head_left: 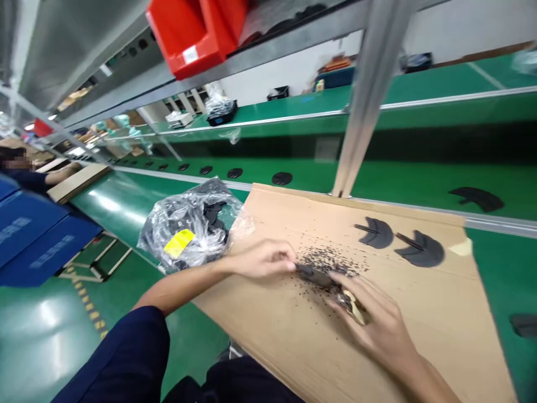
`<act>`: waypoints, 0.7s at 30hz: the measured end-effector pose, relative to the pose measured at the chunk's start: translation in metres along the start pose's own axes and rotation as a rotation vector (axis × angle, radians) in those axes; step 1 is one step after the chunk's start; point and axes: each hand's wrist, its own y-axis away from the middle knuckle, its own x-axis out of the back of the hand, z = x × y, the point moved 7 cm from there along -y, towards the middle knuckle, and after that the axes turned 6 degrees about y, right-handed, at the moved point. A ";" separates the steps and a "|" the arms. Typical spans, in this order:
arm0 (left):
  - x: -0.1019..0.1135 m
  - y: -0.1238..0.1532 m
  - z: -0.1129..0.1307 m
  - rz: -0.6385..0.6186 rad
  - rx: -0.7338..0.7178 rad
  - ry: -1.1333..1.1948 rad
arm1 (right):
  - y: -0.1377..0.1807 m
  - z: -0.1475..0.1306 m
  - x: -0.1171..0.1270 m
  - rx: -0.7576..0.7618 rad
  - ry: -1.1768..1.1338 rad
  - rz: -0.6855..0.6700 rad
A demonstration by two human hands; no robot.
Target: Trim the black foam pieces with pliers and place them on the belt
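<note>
My left hand is closed, its thumb and fingertips pinching the left end of a dark grey moulded piece. The piece is held tilted just above the cardboard sheet. My right hand is curled around a small tool with a cream-yellow handle, and its fingertips reach the piece's right end. The tool's working end is blurred and partly hidden, so its exact kind is unclear. Many small black scraps lie scattered beneath and behind the piece. Two dark curved, fan-shaped parts rest at the right on the cardboard.
A clear plastic bag with dark parts and a yellow label lies left of the cardboard. Behind runs a green conveyor belt carrying a row of dark parts. A metal post rises there; a red bin hangs overhead. Another person sits far left.
</note>
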 end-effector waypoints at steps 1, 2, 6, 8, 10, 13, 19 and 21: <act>-0.017 0.005 0.004 -0.024 0.001 0.011 | -0.002 -0.003 -0.002 0.025 -0.051 -0.029; -0.029 0.009 0.007 -0.047 0.008 0.012 | -0.004 -0.005 -0.003 0.035 -0.096 -0.049; -0.013 0.020 -0.008 -0.007 0.139 -0.156 | -0.009 -0.004 -0.005 -0.107 -0.162 -0.061; 0.029 0.031 -0.030 0.073 0.267 -0.320 | -0.010 0.000 -0.003 -0.210 -0.136 -0.037; 0.081 0.043 -0.058 0.159 0.443 -0.487 | -0.010 0.005 0.001 -0.293 -0.097 -0.007; 0.147 0.054 -0.097 0.270 0.672 -0.675 | -0.010 0.012 0.004 -0.375 -0.056 0.014; 0.186 0.050 -0.126 0.397 0.778 -0.824 | -0.007 0.015 0.002 -0.418 -0.076 0.008; 0.184 0.055 -0.119 0.431 0.738 -0.846 | -0.006 0.016 0.002 -0.437 -0.092 0.007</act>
